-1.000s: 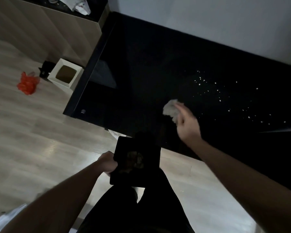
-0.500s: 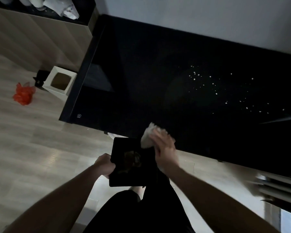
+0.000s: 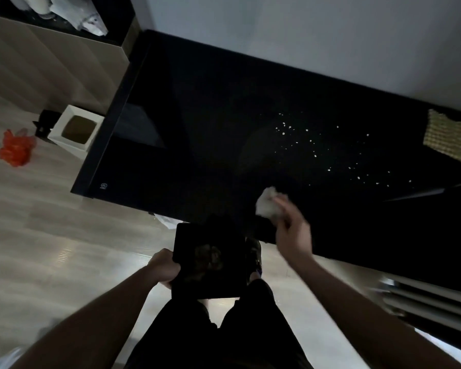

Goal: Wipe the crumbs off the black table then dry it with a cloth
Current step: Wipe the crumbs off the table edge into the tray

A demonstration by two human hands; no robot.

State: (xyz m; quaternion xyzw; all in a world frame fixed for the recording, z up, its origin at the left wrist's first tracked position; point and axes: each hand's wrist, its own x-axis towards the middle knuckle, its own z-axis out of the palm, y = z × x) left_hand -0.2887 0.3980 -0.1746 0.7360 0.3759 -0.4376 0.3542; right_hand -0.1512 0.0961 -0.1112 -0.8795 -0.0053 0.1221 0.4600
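Black glossy table (image 3: 197, 107), head view: it is filling the frame beyond both hands, its near edge running just ahead of them. Right hand (image 3: 290, 230) is pinching a crumpled white wad (image 3: 268, 202) in its fingertips, pressing it onto the surface close to the near edge. White crumbs (image 3: 317, 145) are lying scattered farther out and to the right of that hand, well apart from the wad. Left hand (image 3: 164, 267) is curling round the edge of a dark tray (image 3: 210, 259), holding it just below the table's edge, to the left of the right hand; some debris appears to be lying in it. A yellowish woven cloth (image 3: 446, 134) is resting on the table, far to the right.

Step in hand, as a judgement: sweeping crumbs toward the tray. Doing it well is calling for reaching past the farthest crumbs, drawing them back in overlapping strokes with steady pressure, and keeping the tray tucked under the edge where they are falling. Drying appears not yet begun.
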